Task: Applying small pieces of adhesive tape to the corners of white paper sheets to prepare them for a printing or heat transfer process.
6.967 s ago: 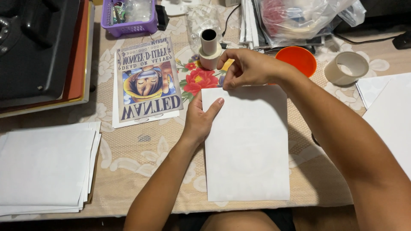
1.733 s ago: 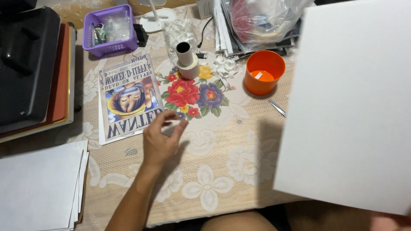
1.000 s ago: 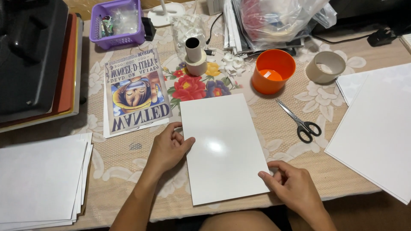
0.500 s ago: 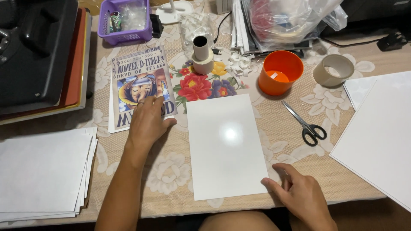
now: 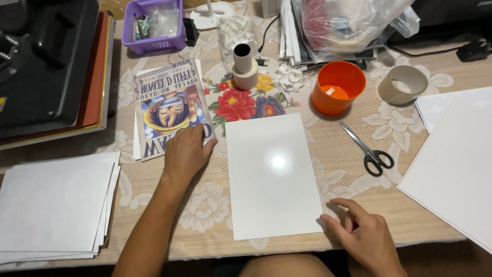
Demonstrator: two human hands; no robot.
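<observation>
Change: since half a second ago the left hand has stayed on the poster, and the right hand remains at the lower right corner of the white sheet; a second ago the left hand was on the sheet's left edge.
Left hand: lies palm down with fingers loosely spread, flat on the lower right corner of the poster, gripping nothing.
Right hand: open and relaxed, fingers slightly curled, fingertips touching the sheet's near right corner; it holds nothing.
White sheet: glossy, lying flat on the lace tablecloth between the two hands, just right of the left hand and up-left of the right hand.
Poster: a printed picture sheet lying upside down to the camera, under the left hand's fingers and stretching away from them.
Scissors: black-handled, closed, beyond the right hand, apart from the sheet.
Orange cup: farther beyond the right hand, past the scissors.
Tape roll: right of the cup.
Cardboard tube: upright, beyond the sheet's far edge.
Paper stack: well left of the left forearm.
Large white boards: right of the right hand.
Purple basket: far beyond the left hand.
</observation>
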